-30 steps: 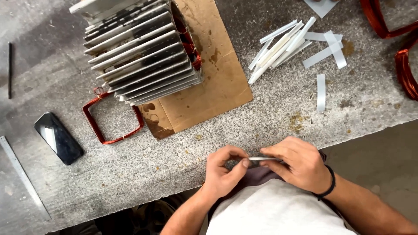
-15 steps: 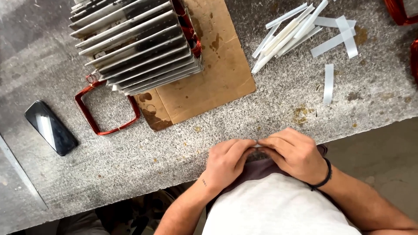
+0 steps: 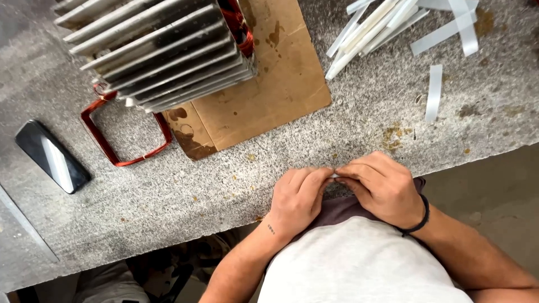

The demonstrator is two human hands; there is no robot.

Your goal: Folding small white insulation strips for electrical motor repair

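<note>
White strip [image 3: 335, 175] mostly hidden btwn both hands, left [image 3: 296, 199] & right [image 3: 383, 188] pinching it.

Finned metal block [image 3: 163, 47], phone [image 3: 52, 156], cardboard [image 3: 269, 84]

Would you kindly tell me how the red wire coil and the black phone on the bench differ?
The red wire coil is an open rectangular loop showing the stone through it; the black phone is a solid glossy slab. The coil lies tucked against the finned metal block; the phone lies apart, slanted. Both lie flat on the granite bench, away from both hands.
</note>
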